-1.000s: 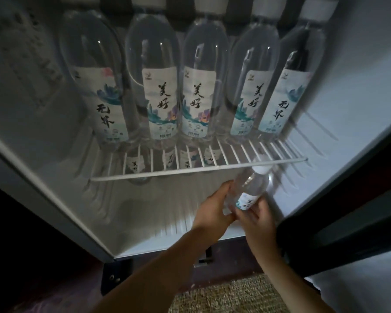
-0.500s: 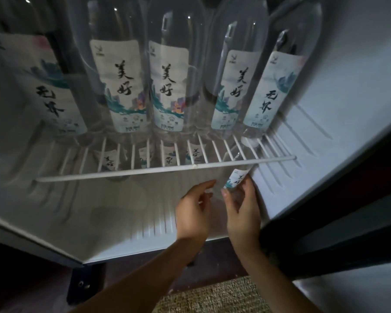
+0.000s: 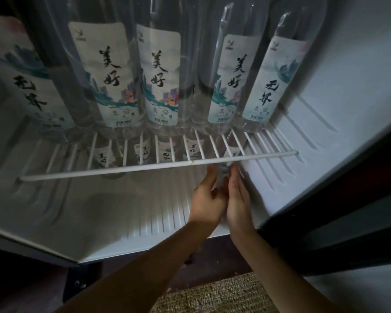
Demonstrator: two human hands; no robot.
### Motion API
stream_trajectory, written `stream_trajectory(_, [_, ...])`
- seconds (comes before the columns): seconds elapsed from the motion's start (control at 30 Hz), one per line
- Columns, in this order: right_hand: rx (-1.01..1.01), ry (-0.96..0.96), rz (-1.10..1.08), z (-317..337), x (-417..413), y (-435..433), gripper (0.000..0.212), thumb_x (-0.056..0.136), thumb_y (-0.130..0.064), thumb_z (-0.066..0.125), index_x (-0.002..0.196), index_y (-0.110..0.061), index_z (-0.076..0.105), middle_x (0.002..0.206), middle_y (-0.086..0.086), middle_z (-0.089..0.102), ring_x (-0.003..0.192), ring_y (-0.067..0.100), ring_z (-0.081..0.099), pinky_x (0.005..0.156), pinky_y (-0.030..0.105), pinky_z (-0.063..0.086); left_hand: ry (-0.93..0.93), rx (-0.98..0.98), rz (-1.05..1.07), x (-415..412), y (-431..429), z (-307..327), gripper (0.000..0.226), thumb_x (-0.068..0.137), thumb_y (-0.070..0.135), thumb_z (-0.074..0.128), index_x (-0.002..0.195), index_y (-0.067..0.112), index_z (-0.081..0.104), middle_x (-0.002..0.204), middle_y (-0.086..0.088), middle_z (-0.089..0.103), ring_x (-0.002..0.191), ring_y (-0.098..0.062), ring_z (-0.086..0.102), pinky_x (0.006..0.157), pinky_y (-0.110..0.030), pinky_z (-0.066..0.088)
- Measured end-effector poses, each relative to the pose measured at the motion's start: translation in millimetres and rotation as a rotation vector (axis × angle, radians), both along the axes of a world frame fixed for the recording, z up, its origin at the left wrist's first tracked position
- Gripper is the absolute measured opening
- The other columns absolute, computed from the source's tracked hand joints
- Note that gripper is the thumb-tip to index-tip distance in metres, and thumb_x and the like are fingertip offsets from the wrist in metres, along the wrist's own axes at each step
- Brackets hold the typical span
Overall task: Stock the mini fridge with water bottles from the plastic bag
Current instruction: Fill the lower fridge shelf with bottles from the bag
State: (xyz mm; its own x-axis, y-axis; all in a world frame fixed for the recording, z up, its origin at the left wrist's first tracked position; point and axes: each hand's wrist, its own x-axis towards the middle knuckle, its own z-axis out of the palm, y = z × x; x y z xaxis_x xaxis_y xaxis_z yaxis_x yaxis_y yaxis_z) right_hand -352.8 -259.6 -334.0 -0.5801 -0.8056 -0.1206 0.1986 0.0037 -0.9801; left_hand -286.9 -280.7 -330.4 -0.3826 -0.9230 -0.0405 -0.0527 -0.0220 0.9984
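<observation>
Clear plastic, thin-walled and full of water: the bottle [image 3: 222,178] is low and right of centre in the frame, inside the mini fridge [image 3: 325,132], just under the front bar of the wire shelf [image 3: 158,166], which hides most of it. My left hand [image 3: 209,199] and right hand [image 3: 237,199] flank it, fingers [image 3: 234,175] nearly straight and laid against its sides, pressing it between them rather than wrapped round it. Whether its base already rests on the fridge floor I cannot tell.

I judge it fairly heavy for its size, and its smooth wall likely to dent if squeezed and slide if held loosely. The labelled middle of the body looks like the best hold, a palm on each side. Further back, the lower bottles [image 3: 165,154] show through the wires, and the upper row [image 3: 160,75] stands on the shelf above, so headroom is tight.
</observation>
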Motion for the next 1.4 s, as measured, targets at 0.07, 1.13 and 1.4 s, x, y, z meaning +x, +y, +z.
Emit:
stream_trajectory(0.07, [0.01,-0.046,0.001,-1,-2,-12,0.044,0.103,-0.019,0.031,0.144,-0.005,0.037,0.147,0.011,0.043,0.136,0.02,0.04,0.116,0.04,0.029,-0.013,0.05,0.037,-3,-11,3,0.053,0.091,-0.003,0.047,0.117,0.044,0.048,0.089,0.037,0.053,0.08,0.024,0.053,0.071,0.001,0.041])
stream_trajectory(1.13, [0.049,0.187,-0.001,29,-10,-40,0.044,0.103,-0.035,0.033,0.144,-0.022,0.04,0.146,-0.004,0.043,0.132,0.009,0.041,0.107,0.023,0.032,-0.144,-0.166,0.023,-5,-30,3,0.053,0.083,-0.001,0.053,0.132,0.019,0.051,0.115,0.001,0.064,0.11,-0.019,0.06,0.086,-0.02,0.046])
stream_trajectory(1.4, [0.136,0.087,0.032,-9,-4,-12,0.044,0.104,-0.028,0.028,0.136,-0.005,0.049,0.133,0.008,0.055,0.125,0.02,0.052,0.11,0.033,0.038,-0.129,0.038,0.08,20,-30,-13,0.063,0.083,-0.013,0.044,0.14,0.014,0.044,0.115,0.003,0.056,0.108,-0.012,0.056,0.089,-0.019,0.044])
